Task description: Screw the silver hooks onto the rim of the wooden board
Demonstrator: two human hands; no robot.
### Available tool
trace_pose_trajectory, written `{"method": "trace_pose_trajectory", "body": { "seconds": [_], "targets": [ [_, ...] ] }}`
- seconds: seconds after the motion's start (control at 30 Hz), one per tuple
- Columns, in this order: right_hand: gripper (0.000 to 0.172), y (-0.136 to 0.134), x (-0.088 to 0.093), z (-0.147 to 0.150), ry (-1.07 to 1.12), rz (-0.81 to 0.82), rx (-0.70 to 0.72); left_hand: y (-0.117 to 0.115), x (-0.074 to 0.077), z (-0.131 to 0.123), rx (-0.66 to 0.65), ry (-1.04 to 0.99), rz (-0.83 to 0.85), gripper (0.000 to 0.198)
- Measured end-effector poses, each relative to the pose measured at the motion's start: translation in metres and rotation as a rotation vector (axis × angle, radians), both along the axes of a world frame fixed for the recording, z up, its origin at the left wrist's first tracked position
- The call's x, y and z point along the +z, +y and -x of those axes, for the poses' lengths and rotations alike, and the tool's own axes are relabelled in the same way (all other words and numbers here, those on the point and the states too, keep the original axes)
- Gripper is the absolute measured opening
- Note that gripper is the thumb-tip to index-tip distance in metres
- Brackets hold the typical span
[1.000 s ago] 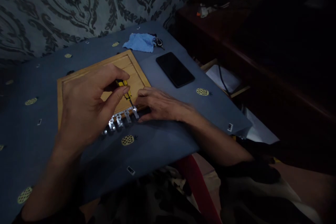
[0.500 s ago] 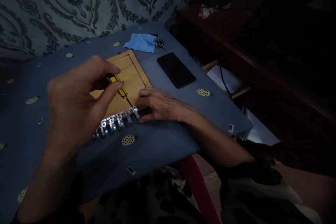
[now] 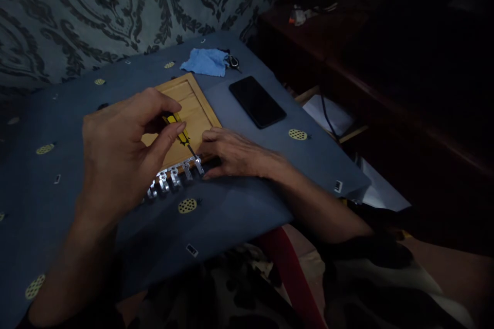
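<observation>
My left hand (image 3: pixel 123 149) pinches a yellow and black screwdriver (image 3: pixel 180 132) between thumb and fingers. Its tip points down at the right end of a metal hook rack (image 3: pixel 175 176), on the near edge of a framed wooden board (image 3: pixel 193 110). The rack's left part is hidden behind my left hand. My right hand (image 3: pixel 231 154) is closed on the board's near right corner, thumb beside the last hook and fingers on top of the frame.
Behind the board lie a blue cloth (image 3: pixel 204 61) and keys (image 3: pixel 233 61). A black phone (image 3: pixel 257 102) lies to its right on the blue tablecloth (image 3: pixel 239 205). An open drawer (image 3: pixel 353 133) with papers is at the table's right side.
My left hand has shifted slightly right and turned a little around the screwdriver, which is a bit more upright. My right hand keeps its hold on the board's corner.
</observation>
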State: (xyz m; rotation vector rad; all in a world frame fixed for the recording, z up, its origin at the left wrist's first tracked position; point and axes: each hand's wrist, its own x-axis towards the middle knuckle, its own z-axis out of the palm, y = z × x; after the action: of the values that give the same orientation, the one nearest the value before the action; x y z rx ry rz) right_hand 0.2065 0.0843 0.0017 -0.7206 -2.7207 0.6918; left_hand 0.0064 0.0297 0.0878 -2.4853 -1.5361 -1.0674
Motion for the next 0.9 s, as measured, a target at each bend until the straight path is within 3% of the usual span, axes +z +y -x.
{"method": "trace_pose_trajectory", "body": {
  "seconds": [0.3,0.5,0.9],
  "targets": [
    [0.035,0.0002,0.0013,0.0008,-0.009,0.019,0.000,-0.0023,0.0033,-0.0016,0.037,0.089,0.018,0.015],
    [0.036,-0.0002,0.0003,0.0010,-0.009,0.021,-0.006,-0.0005,0.0032,-0.0007,0.007,0.116,-0.073,0.011],
    [0.035,-0.0008,0.0005,0.0009,-0.009,0.000,-0.009,-0.0008,-0.0046,-0.0100,0.054,-0.212,0.029,0.018]
  ]
}}
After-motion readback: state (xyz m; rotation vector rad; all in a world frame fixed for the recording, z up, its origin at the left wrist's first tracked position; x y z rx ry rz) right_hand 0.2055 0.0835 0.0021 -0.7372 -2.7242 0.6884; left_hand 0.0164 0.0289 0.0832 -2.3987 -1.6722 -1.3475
